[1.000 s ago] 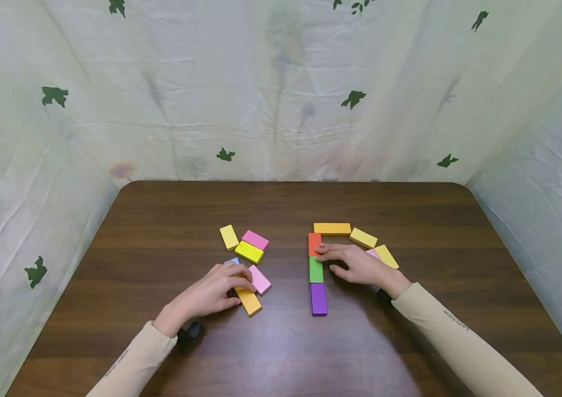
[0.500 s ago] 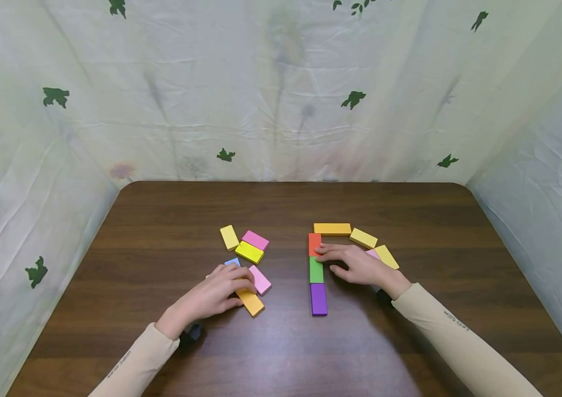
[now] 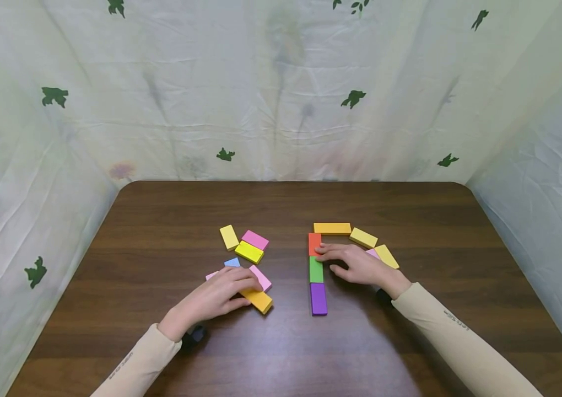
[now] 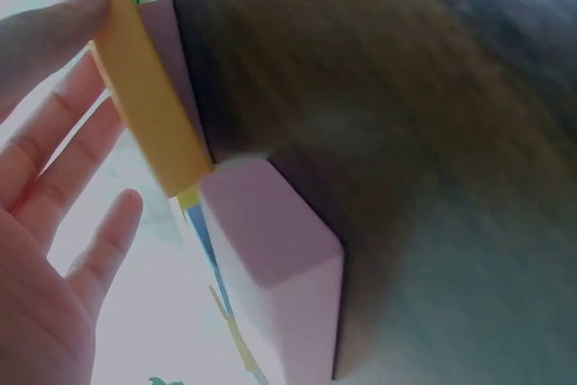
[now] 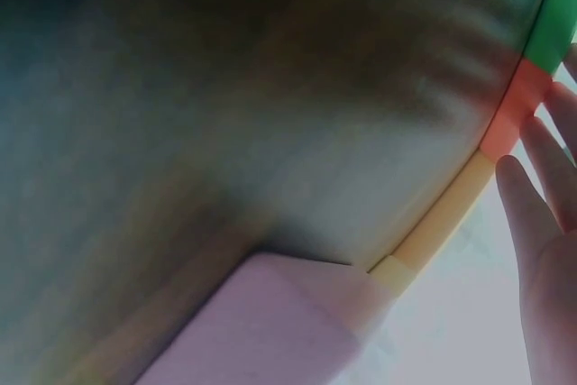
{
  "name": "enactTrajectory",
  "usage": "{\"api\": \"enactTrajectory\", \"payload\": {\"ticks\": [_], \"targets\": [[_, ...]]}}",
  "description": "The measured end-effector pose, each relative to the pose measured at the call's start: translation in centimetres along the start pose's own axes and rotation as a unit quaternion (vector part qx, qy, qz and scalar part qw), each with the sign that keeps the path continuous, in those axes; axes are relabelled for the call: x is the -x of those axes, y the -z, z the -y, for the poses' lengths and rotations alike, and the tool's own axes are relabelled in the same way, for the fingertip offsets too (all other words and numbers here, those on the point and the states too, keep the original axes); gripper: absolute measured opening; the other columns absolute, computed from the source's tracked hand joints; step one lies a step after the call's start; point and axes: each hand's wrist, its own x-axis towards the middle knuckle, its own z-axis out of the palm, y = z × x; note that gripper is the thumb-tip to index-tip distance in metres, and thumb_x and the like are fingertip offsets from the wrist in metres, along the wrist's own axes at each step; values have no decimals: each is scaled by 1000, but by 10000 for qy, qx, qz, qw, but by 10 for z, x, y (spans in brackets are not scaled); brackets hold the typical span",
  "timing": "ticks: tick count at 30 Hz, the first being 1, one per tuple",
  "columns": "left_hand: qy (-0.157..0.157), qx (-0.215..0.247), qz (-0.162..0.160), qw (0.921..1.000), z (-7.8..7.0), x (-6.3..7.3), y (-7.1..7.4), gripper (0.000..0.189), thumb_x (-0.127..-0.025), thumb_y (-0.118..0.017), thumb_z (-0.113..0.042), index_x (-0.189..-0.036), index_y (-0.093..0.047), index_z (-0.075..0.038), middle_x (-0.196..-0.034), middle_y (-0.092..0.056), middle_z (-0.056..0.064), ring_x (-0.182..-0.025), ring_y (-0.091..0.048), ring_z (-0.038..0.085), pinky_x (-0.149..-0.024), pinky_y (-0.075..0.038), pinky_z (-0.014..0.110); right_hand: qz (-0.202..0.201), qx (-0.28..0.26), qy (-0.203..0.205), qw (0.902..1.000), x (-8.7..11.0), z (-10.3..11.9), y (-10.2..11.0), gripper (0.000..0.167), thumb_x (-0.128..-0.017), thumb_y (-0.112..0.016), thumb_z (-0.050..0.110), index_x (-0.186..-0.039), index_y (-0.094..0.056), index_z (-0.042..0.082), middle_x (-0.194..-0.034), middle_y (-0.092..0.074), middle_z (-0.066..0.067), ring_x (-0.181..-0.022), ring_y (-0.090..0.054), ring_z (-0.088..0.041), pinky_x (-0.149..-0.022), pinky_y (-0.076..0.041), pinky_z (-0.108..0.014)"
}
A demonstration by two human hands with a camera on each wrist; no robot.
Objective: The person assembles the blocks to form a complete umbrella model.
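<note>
My left hand (image 3: 216, 293) pinches an orange block (image 3: 258, 301) between thumb and fingers. In the left wrist view that orange block (image 4: 140, 87) is tilted, the thumb along one face and fingers behind. A pink block (image 3: 263, 279) lies right beside it, with a blue block (image 3: 232, 262) and another pink one (image 3: 211, 275) partly hidden by the hand. My right hand (image 3: 357, 264) rests its fingertips at the red block (image 3: 314, 243), fingers extended. Below red, a green block (image 3: 316, 270) and a purple block (image 3: 318, 299) continue the straight column.
From the column's top, an orange block (image 3: 332, 229) and two pale yellow blocks (image 3: 363, 237) curve right; a pink block (image 3: 372, 253) shows behind the right hand. At left lie a pale yellow block (image 3: 228, 237), a magenta one (image 3: 255, 240) and a bright yellow one (image 3: 249, 252) on the brown table (image 3: 281, 358).
My left hand has shifted slightly right, and the orange block has moved right with it and tilted up. The right hand and its column of blocks have stayed put.
</note>
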Motion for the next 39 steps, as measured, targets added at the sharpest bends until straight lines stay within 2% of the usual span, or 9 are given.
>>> {"api": "enactTrajectory", "payload": {"ticks": [3, 8, 12, 17, 27, 33, 39], "targets": [[-2, 178, -23, 9998, -1, -4, 2, 27, -84, -74, -16, -109, -66, -13, -108, -60, -4, -101, -55, 14, -91, -44, 34, -2, 6, 3, 10000, 0, 0, 1, 31, -87, -59, 0, -117, -67, 0, -129, -59, -14, -124, -50, -30, -99, -40, -43], [224, 378, -93, 9990, 0, -14, 7, 29, -85, -73, -14, -113, -67, -13, -108, -59, -4, -98, -55, 12, -86, -46, 29, 28, 41, -12, 10000, 0, 2, 2, 32, -87, -59, 0, -118, -67, 1, -129, -59, -14, -124, -50, -30, -99, -40, -43], [501, 222, -283, 9981, 2, -27, 13, 29, -84, -74, -14, -113, -68, -14, -104, -58, -3, -92, -54, 12, -82, -46, 30, 55, 49, -37, 10000, 0, 2, 2, 32, -87, -59, 1, -118, -67, 1, -130, -58, -13, -125, -49, -29, -100, -39, -43], [552, 8, -526, 9971, 11, -47, 18, 30, -83, -75, -11, -112, -70, -12, -104, -60, 1, -93, -56, 17, -80, -46, 32, 34, 70, -13, 10000, -1, 1, 1, 31, -87, -59, 0, -118, -67, 1, -130, -58, -14, -125, -49, -29, -99, -40, -43], [935, -337, -450, 9940, 30, -86, 15, 29, -84, -74, -14, -113, -71, -15, -102, -61, 1, -92, -57, 17, -75, -46, 34, 78, -41, -165, 9998, -1, 2, 1, 31, -88, -59, 1, -118, -67, 2, -131, -58, -12, -125, -49, -28, -100, -39, -43], [928, -493, -493, 9932, 40, -102, 10, 27, -85, -73, -15, -112, -71, -15, -101, -62, 2, -90, -56, 17, -70, -46, 31, 106, -43, -196, 9997, -1, 1, 1, 31, -88, -59, 2, -119, -67, 3, -131, -57, -11, -126, -48, -27, -100, -39, -43], [1087, -683, -380, 9910, 48, -115, 6, 27, -87, -72, -17, -113, -71, -16, -101, -61, 2, -88, -55, 18, -67, -44, 31, 124, -72, -234, 9996, 0, 0, 0, 31, -88, -60, 2, -119, -67, 4, -132, -57, -11, -127, -48, -26, -100, -39, -43]]}}
